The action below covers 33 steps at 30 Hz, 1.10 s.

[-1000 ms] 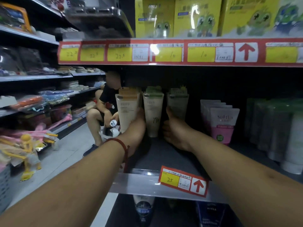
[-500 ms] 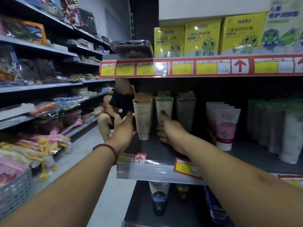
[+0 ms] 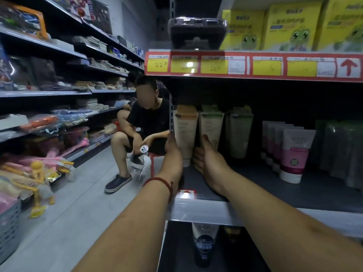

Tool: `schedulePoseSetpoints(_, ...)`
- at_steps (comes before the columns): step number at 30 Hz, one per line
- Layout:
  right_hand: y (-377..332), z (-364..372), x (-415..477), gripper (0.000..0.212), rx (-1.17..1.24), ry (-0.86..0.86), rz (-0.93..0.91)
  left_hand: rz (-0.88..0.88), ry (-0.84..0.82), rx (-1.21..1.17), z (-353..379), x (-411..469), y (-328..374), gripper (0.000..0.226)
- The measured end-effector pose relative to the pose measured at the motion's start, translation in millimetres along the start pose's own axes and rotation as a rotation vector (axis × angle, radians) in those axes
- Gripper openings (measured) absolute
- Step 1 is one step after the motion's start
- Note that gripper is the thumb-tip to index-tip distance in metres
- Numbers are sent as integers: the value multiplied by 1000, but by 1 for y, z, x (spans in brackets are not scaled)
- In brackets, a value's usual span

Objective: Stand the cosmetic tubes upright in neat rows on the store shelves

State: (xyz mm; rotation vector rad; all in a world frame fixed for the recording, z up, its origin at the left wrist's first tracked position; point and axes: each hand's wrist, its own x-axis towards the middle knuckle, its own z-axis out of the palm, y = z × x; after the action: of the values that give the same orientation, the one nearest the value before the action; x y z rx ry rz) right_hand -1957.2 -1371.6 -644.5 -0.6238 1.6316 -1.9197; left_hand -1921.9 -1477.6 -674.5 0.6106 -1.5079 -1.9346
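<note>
Since the cream tube [image 3: 185, 134] is sitting right at the left edge of the shelf [image 3: 206, 209], hard by the upright post [image 3: 171, 114], both hands are bracketing it, and I'm guessing that's to square it up so it's heading its row straight. The left hand [image 3: 172, 156] is lying along the tube's left side with what looks like straight fingers, pressing rather than grabbing, a red bracelet [image 3: 159, 183] hanging on that wrist. The right hand [image 3: 209, 161] is poking its thumb up into the gap between the cream tube and the green-topped tube [image 3: 211, 130] next door. Its fingers are curling down by the tube's base, but honestly I can't tell if they're wrapping it or just resting there. The tube itself is standing cap down, upright, set back from the front edge. Further toward the right edge a darker tube [image 3: 238, 134], a file of pink tubes [image 3: 294, 154] and some greenish ones [image 3: 343, 150] are standing in rows running front to back. The shelf deck is looking dark and smooth, so tubes are probably sliding and tipping easily. Yellow boxes [image 3: 290, 28] are sitting on the level above, over a red price strip [image 3: 255, 65]. Off the left end, a person in black [image 3: 145, 130] is sitting in the aisle on the grey floor [image 3: 78, 213], with more stocked shelving [image 3: 49, 93] running beyond.
</note>
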Motion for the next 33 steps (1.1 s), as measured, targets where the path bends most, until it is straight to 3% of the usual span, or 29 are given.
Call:
schedulePoseSetpoints(2, 3, -5, 1, 66, 3, -29, 8, -30, 1, -42, 0, 16, -9, 108)
schedulePoseSetpoints(7, 3, -4, -2, 69, 40, -52, 1, -94, 33, -92, -2, 36, -22, 129)
schedulePoseSetpoints(15, 6, -6, -1, 64, 18, -73, -27, -67, 41, -97, -2, 24, -11, 136)
schedulePoseSetpoints(21, 12, -10, 9, 29, -4, -51, -53, 40, 36, -58, 5, -2, 0, 76)
schedulePoseSetpoints(23, 14, -10, 11, 23, -27, -48, -62, 58, 16, -48, 4, -5, 1, 71)
schedulePoseSetpoints(29, 5, -10, 6, 34, -124, -9, -64, 44, 132, 82, -4, 2, 8, 71)
schedulePoseSetpoints(33, -23, -22, -26, 37, -457, 37, -179, 243, 236, 471, -2, -46, 47, 24)
